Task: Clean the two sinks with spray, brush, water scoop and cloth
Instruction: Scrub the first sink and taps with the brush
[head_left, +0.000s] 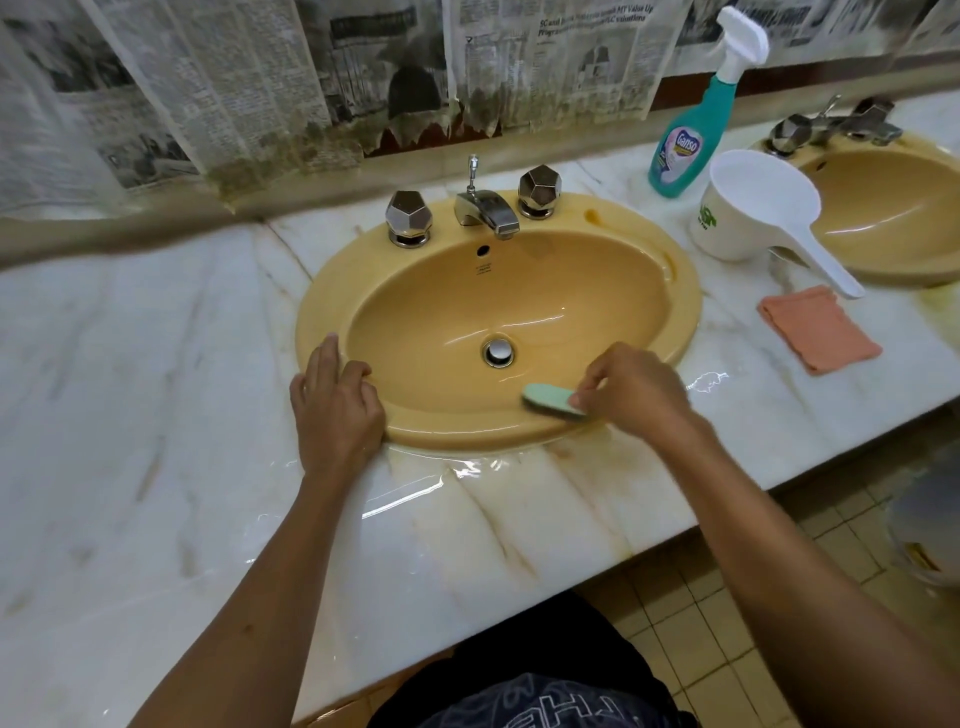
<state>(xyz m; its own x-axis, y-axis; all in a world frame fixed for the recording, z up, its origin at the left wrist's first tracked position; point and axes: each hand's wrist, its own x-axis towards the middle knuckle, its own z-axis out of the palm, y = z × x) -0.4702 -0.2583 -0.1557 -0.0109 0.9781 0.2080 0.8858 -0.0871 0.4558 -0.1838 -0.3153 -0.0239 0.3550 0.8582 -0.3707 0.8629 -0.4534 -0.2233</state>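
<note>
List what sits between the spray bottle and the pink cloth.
Head view: the white water scoop sits between the spray bottle and the pink cloth, its handle pointing toward the cloth.

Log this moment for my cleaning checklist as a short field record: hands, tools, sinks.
left hand: left hand rests flat on the near sink rim
right hand: right hand grips the green brush at the basin's front edge
spray bottle: spray bottle upright on the counter between the sinks
water scoop: water scoop standing beside the bottle
cloth: pink cloth flat on the counter
second sink: second sink, partly in view at right
</note>
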